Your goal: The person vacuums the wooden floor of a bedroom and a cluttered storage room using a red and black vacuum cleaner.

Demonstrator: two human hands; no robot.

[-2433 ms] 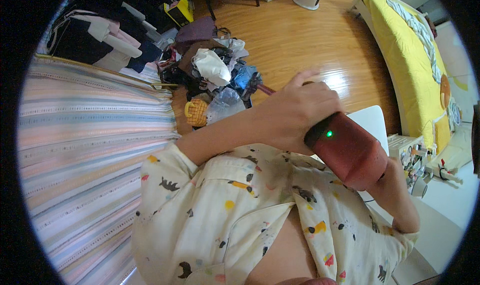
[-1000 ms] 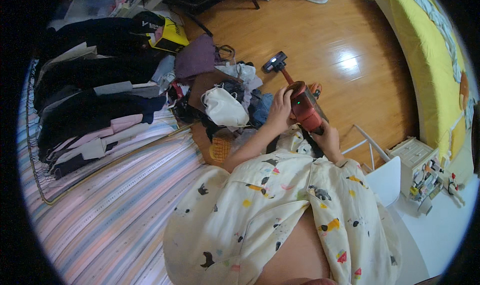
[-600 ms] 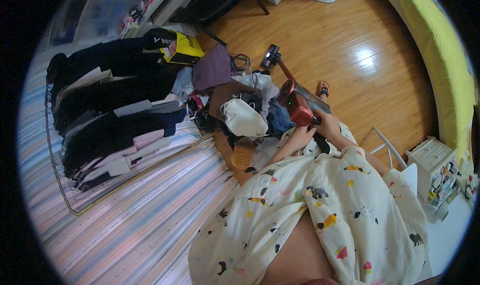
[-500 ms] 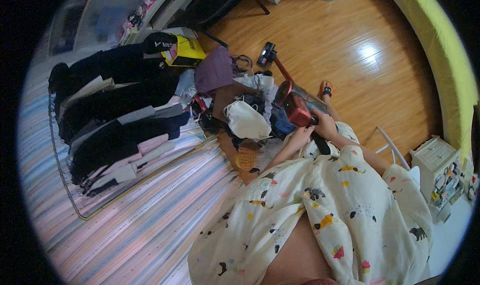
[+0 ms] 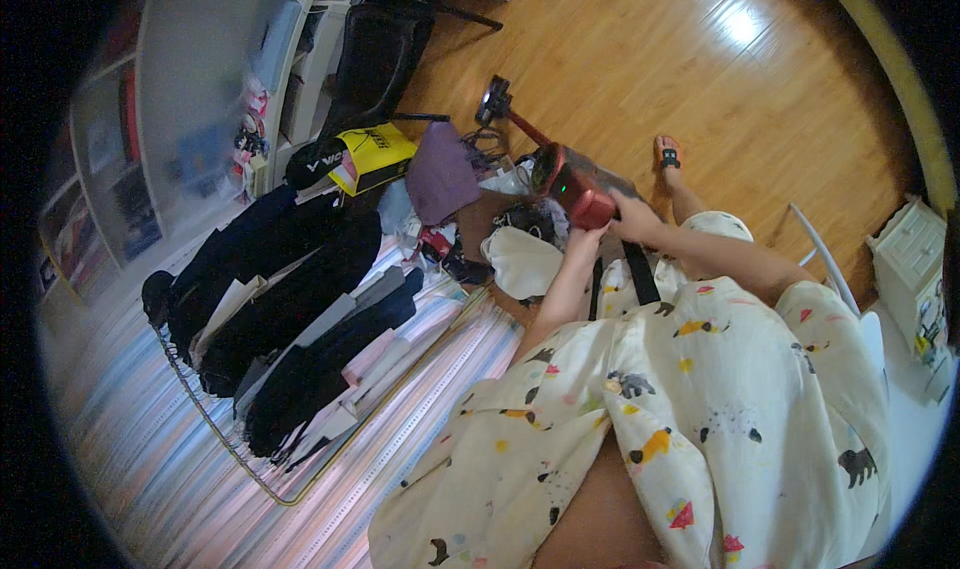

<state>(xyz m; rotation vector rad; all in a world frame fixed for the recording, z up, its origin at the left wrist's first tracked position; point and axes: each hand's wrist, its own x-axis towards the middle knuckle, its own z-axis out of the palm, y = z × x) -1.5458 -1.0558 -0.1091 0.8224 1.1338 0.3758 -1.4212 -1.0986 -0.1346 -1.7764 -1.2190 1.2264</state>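
A red and grey cordless stick vacuum cleaner (image 5: 592,207) is in front of my body, with a small green light on it. Its red tube slants away to a dark floor head (image 5: 492,101) on the wooden floor. My right hand (image 5: 638,219) is closed at the handle end, slightly blurred. Just under the red rear part, my left hand (image 5: 588,241) grips the cleaner too, its fingers partly hidden. Left of the cleaner lie bags, among them a white drawstring bag (image 5: 522,261) and a purple bag (image 5: 442,174).
A metal rack (image 5: 225,444) of dark folded clothes (image 5: 300,299) stands on a striped mat (image 5: 400,449) at left. Behind are a yellow bag (image 5: 372,157), a black chair (image 5: 375,59) and shelves. A small white drawer cabinet (image 5: 908,244) stands at right.
The view has turned, so the rack and bags appear farther right and lower. The vacuum cleaner appears a little higher and farther left. Both hands remain on it.
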